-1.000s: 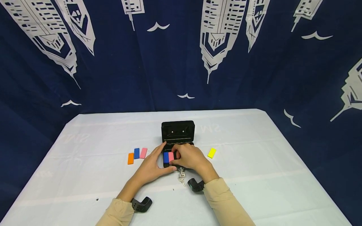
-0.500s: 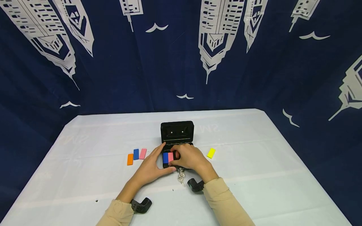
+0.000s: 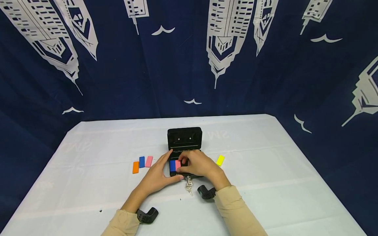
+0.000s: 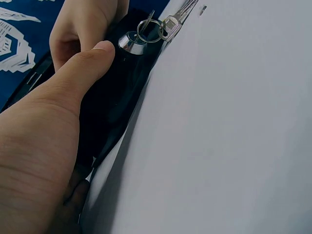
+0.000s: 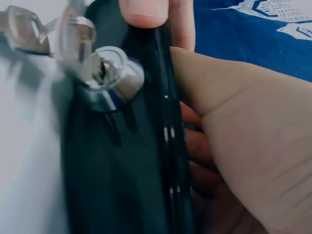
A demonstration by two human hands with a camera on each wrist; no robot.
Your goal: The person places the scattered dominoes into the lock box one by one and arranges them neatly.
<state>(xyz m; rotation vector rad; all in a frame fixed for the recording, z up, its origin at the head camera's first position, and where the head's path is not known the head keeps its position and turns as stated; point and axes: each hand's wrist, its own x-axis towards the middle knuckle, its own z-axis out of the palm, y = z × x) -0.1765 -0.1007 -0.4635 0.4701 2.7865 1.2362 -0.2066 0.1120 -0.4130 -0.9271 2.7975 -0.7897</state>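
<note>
- At twelve o'clock we see a navy cloth [image 3: 183,75], softly creased and printed with pale upside-down towers and gull shapes
- Below it we have a white-covered table [image 3: 265,157], matte and faintly wrinkled
- Our black box [image 5: 112,161] is glossy and round-cornered, with its lid [image 3: 184,139] raised at twelve o'clock
- The person's left hand [image 3: 156,177] sits at the box's nine o'clock, fingers stretched, thumb resting on the front wall
- The right hand [image 3: 199,164] comes in from three o'clock, thumb and forefinger curled, gripping the inner pink block [image 3: 178,163] inside the box, just beside the inner blue block [image 3: 172,165]
- Flat, smooth rectangles lie outside: orange block [image 3: 135,167], loose blue block [image 3: 142,162] and loose pink block [image 3: 149,161] towards nine o'clock, yellow block [image 3: 220,160] at three; only the head view shows us these
- At six o'clock, both wrist views reveal the lock's [image 4: 132,45] tapered, shiny barrel, with metal keys [image 4: 171,22] on a ring [image 4: 138,31]
</note>
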